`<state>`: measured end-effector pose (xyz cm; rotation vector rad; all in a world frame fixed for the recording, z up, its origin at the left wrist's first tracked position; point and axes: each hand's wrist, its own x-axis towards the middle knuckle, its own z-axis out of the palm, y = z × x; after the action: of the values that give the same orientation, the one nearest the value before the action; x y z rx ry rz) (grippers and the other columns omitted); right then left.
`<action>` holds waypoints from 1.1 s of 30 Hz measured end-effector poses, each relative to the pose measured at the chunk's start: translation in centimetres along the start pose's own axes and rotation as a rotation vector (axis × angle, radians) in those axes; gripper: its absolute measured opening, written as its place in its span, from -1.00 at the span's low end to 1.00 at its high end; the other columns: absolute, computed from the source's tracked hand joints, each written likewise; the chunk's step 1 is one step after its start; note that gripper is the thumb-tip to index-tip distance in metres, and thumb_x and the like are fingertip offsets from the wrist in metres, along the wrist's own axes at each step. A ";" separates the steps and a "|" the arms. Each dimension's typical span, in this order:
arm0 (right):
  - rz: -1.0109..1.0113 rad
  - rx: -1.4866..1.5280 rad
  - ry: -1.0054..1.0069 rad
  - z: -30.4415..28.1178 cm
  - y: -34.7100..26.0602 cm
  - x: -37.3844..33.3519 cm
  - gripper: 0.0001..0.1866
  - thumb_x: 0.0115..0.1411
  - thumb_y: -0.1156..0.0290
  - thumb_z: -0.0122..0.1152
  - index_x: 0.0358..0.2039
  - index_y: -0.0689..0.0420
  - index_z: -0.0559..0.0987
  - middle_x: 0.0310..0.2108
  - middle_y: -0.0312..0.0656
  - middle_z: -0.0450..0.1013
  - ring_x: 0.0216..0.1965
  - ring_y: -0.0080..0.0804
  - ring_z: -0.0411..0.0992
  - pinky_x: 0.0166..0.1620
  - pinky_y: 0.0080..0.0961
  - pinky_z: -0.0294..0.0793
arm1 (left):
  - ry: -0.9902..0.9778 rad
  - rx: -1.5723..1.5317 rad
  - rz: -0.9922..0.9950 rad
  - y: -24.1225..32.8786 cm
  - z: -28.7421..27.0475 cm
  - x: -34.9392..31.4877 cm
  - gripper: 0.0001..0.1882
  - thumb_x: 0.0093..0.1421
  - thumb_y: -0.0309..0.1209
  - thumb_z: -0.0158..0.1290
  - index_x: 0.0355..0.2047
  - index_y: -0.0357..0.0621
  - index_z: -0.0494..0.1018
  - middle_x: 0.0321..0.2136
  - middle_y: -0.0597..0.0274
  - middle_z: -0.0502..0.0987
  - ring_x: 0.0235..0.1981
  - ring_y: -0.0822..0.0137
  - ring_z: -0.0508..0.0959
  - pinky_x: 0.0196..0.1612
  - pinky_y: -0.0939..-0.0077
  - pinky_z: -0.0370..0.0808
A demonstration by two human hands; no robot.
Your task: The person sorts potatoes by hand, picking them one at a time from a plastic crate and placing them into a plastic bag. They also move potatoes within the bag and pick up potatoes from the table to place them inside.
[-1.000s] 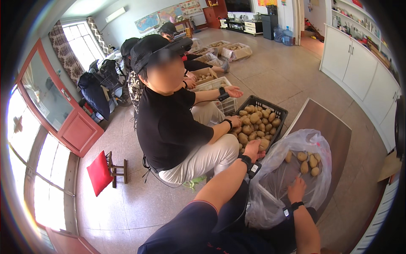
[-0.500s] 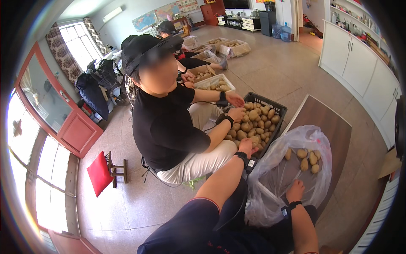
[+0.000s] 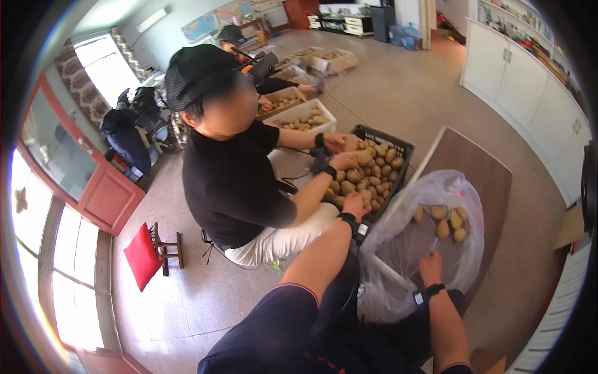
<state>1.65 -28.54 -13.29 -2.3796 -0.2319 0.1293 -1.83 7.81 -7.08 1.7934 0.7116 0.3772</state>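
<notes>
No readable text, only illegible red print (image 3: 324, 363) on the dark shirt (image 3: 261, 330) and blurred wall maps (image 3: 215, 22)

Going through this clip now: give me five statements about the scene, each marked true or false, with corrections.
1. The left hand is at the black crate of potatoes. True.
2. The right hand is in the black crate. False: it is at the clear plastic bag.
3. Several potatoes lie in the clear plastic bag. True.
4. The white crate is empty. False: the white crate holds potatoes.
5. The stool's cushion is blue. False: it is red.
</notes>
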 end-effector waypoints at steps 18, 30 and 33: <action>0.502 0.890 -0.338 -3.2 -2.8 0.0 -0.53 0.11 0.32 0.17 0.00 0.23 0.35 -0.35 -0.21 0.38 -0.46 -0.44 0.40 -0.47 -0.52 0.41 | -0.060 -0.671 -0.423 6.1 1.4 -1.9 -0.58 0.28 -0.32 -0.06 0.06 -0.24 0.16 -0.12 0.07 0.31 -0.28 0.12 0.50 -0.27 0.26 0.57; 0.389 1.011 -0.472 -2.9 -7.0 1.3 -0.55 0.21 0.31 0.11 0.08 0.19 0.33 -0.21 -0.15 0.43 -0.34 -0.38 0.46 -0.28 -0.44 0.50 | -0.488 -0.351 -0.360 10.2 2.2 -4.9 -0.68 0.27 -0.23 -0.03 -0.06 -0.14 0.37 -0.24 0.17 0.49 -0.53 0.33 0.54 -0.55 0.50 0.44; 0.330 1.040 -0.560 -3.7 -9.9 1.5 -0.55 0.25 0.21 0.08 0.06 0.21 0.34 -0.16 -0.11 0.44 -0.30 -0.36 0.48 -0.25 -0.43 0.52 | -0.594 -0.268 -0.375 10.3 2.5 -5.5 -0.63 0.24 -0.19 -0.01 -0.06 -0.17 0.36 -0.21 0.13 0.50 -0.52 0.27 0.57 -0.58 0.50 0.43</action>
<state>2.44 -23.59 -3.93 -1.2812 -0.0035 0.8509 -1.73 0.29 2.27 1.3743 0.5228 -0.2942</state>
